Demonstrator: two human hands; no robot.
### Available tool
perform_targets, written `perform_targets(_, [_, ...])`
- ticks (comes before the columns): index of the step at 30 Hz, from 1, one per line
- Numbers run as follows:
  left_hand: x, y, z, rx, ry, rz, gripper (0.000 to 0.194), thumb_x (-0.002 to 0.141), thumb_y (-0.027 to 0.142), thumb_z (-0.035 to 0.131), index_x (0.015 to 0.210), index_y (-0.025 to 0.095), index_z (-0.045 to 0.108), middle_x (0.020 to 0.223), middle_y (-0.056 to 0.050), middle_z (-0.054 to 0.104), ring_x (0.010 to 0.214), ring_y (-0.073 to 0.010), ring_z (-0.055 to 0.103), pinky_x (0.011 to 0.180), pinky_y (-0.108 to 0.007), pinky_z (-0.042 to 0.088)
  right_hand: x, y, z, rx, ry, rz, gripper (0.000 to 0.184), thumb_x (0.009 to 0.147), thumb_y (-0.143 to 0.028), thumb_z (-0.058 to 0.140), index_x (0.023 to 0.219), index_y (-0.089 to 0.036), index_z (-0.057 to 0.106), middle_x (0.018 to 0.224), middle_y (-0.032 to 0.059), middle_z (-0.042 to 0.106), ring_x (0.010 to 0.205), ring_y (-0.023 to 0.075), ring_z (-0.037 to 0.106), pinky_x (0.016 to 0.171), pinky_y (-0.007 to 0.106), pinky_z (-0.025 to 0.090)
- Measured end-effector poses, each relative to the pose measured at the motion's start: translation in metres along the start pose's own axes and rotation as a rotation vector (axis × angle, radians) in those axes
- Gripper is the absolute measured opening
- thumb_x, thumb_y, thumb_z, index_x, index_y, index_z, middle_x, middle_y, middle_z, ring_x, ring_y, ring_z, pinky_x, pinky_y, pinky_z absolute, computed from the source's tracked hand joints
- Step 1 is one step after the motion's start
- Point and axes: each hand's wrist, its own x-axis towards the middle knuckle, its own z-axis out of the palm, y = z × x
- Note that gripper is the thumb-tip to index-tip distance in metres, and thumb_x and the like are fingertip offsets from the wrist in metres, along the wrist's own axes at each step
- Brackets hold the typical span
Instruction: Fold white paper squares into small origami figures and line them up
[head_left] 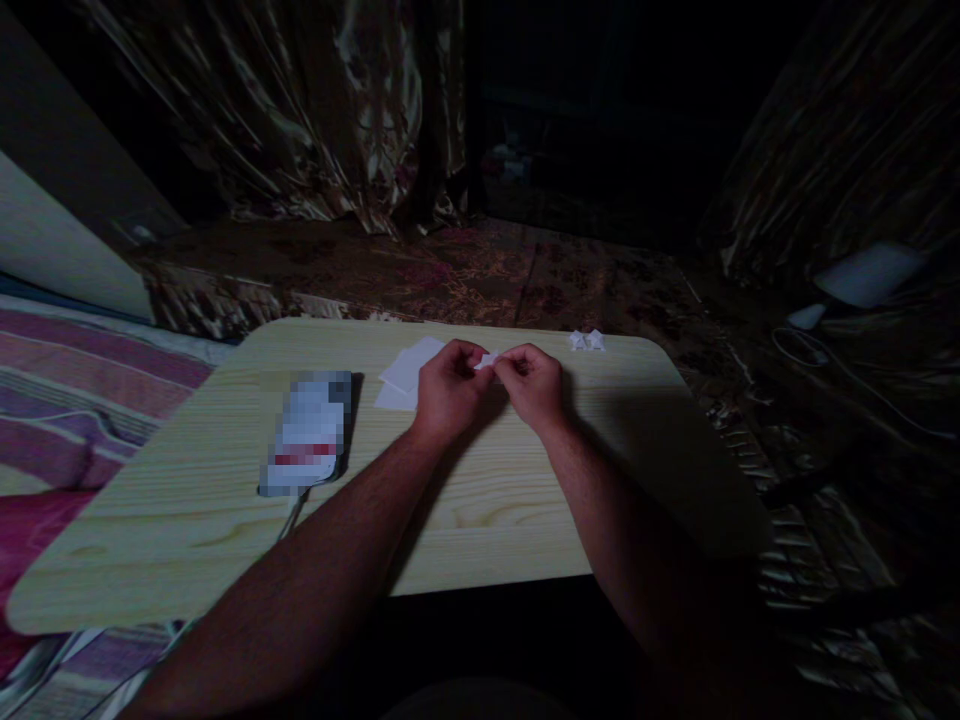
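Note:
Between my two hands is a small piece of folded white paper (486, 360), pinched from both sides. My left hand (451, 388) grips its left end between thumb and fingers. On the other end, my right hand (534, 382) closes with thumb and fingertips. Much of the paper is hidden by the fingers, so its exact shape cannot be made out. Just left of my left hand lie flat white paper sheets (401, 378), overlapping one another. Two small folded white paper shapes (586, 341) stand side by side near the table's far edge, beyond my right hand.
The light wooden table (480, 510) has rounded corners. A phone-like object (309, 430), blurred out, lies on its left part with a cable running toward me. A striped bedcover (97, 400) is at left, dark patterned curtains (375, 110) behind, and a white lamp-like object (870, 273) at right.

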Motion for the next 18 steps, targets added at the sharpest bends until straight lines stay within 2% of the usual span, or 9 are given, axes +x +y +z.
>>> perform_targets(6, [-0.002,-0.001,0.0004,0.087,0.012,0.089,0.014,0.067,0.019,0.065,0.08,0.017,0.061,0.073,0.002,0.06,0.063,-0.0105,0.052,0.059,-0.022,0.041,-0.0009,-0.0023,-0.001,-0.067,0.012,-0.042,0.013,0.073,-0.028,0.057,0.069,-0.017,0.061,0.066,-0.0007,0.061,0.062,0.0118,0.055,0.061,0.023,0.045])
perform_targets(18, [0.0002,-0.0045,0.0006,-0.051,-0.023,0.019,0.018,0.064,0.019,0.069,0.079,0.017,0.06,0.07,0.002,0.058,0.062,-0.0102,0.052,0.057,-0.022,0.04,-0.0007,0.0021,-0.0006,-0.004,0.02,-0.073,0.014,0.074,-0.027,0.057,0.068,-0.016,0.063,0.063,-0.0008,0.061,0.059,0.0121,0.055,0.058,0.023,0.045])
